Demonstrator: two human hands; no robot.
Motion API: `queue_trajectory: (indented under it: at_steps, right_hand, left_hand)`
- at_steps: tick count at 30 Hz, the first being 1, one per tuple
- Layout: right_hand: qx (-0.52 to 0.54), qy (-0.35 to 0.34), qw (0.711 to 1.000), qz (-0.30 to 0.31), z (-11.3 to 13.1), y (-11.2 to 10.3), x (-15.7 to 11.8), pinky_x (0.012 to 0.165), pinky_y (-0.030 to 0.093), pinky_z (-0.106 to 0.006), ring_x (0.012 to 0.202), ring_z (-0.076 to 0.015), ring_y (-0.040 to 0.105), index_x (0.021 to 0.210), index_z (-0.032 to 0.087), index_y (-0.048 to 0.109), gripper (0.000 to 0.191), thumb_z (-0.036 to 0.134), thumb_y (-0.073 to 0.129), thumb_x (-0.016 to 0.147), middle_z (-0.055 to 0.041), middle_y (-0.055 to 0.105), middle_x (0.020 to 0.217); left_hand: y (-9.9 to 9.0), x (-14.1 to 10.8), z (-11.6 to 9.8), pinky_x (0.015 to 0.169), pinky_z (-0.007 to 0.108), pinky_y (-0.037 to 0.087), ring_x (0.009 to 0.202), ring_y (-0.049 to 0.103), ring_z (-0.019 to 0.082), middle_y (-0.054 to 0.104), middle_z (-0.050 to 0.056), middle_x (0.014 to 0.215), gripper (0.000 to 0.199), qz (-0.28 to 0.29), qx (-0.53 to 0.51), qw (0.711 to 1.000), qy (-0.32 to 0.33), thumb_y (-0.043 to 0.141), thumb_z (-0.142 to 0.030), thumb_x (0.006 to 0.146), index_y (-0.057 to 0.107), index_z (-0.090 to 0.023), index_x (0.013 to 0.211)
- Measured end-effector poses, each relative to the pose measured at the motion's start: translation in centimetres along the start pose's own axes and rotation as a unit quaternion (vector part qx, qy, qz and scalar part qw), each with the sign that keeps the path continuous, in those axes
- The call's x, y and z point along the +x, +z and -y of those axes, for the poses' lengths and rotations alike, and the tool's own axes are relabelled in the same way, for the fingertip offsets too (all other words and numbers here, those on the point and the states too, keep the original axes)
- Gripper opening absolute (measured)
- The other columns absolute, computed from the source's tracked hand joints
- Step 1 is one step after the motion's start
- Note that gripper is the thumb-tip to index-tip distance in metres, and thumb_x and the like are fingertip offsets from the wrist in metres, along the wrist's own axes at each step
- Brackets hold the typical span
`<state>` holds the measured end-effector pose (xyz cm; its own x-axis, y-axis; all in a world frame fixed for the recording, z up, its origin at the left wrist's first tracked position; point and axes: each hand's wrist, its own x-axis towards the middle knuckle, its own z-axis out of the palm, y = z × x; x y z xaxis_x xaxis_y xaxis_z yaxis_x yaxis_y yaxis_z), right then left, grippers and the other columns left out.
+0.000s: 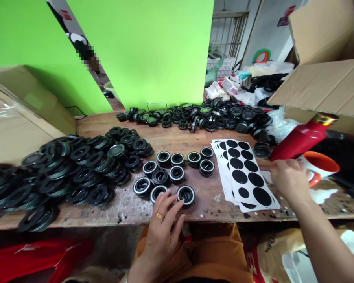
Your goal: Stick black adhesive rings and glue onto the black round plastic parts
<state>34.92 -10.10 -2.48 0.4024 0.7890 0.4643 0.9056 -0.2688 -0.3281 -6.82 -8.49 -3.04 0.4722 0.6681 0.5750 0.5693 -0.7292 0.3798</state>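
Note:
My left hand (165, 224) rests at the table's front edge, fingers spread, its fingertips by two round black parts with light rims, one of them (186, 196) just right of the fingers. Several similar parts (160, 177) stand in a cluster behind it. On the right, my right hand (290, 181) is beside the white and orange mug (321, 165) and the red bottle (301, 137); its fingers are bent and blurred, and what they hold, if anything, is hidden. White sheets with black round stickers (240, 176) lie between my hands.
A large pile of black rings (85, 165) covers the left of the wooden table (177, 139). More round parts (206, 114) line the back by a green panel (147, 47). Cardboard boxes stand at left (17, 114) and right (324, 82). A red stool (32, 255) is below.

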Motion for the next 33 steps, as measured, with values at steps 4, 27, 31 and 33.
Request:
queue_trajectory:
  at_steps: [4, 27, 31, 33]
  right_hand:
    - [0.041, -0.052, 0.994, 0.088, 2.8, 0.0, -1.7, 0.071, 0.043, -0.035, 0.075, -0.0226, 0.059, 0.075, 0.017, 0.063, 0.013, 0.022, 0.053, 0.082, -0.0095, 0.065, 0.079]
    - [0.032, -0.063, 0.993, 0.092, 3.7, 3.7, -6.3, 0.095, 0.043, -0.049, 0.110, -0.0355, 0.054, 0.104, 0.013, 0.067, 0.033, 0.037, 0.055, 0.085, -0.0194, 0.063, 0.112]
    - [0.048, -0.042, 0.986, 0.156, 5.5, 3.3, -3.6, 0.093, 0.042, -0.041, 0.096, -0.0285, 0.058, 0.091, 0.016, 0.066, 0.016, 0.026, 0.058, 0.082, -0.0122, 0.066, 0.094]
    - [0.049, -0.036, 0.980, 0.188, 6.2, 3.6, -2.1, 0.090, 0.042, -0.039, 0.091, -0.0268, 0.058, 0.087, 0.016, 0.065, 0.011, 0.023, 0.059, 0.080, -0.0114, 0.066, 0.090]
  left_hand:
    - [0.4, 0.5, 0.0, 0.108, 0.053, 0.040, 0.128, 0.045, 0.028, 0.056, 0.010, 0.124, 0.041, 0.013, -0.017, 1.000, 0.016, 0.056, -0.009, 0.087, 0.054, -0.023, 0.126]
    - [10.8, 6.3, -6.8, 0.114, 0.047, 0.031, 0.140, 0.030, 0.030, 0.042, 0.015, 0.145, 0.047, 0.231, -0.079, 0.968, 0.065, 0.057, -0.029, 0.091, 0.044, -0.013, 0.133]
    - [11.8, 7.3, -6.9, 0.110, 0.046, 0.036, 0.134, 0.040, 0.030, 0.047, 0.015, 0.140, 0.038, 0.225, -0.041, 0.972, 0.051, 0.055, -0.024, 0.091, 0.048, -0.013, 0.127]
    - [11.7, 7.6, -7.0, 0.108, 0.046, 0.038, 0.130, 0.043, 0.031, 0.049, 0.014, 0.138, 0.037, 0.230, -0.032, 0.971, 0.051, 0.058, -0.023, 0.089, 0.050, -0.014, 0.124]
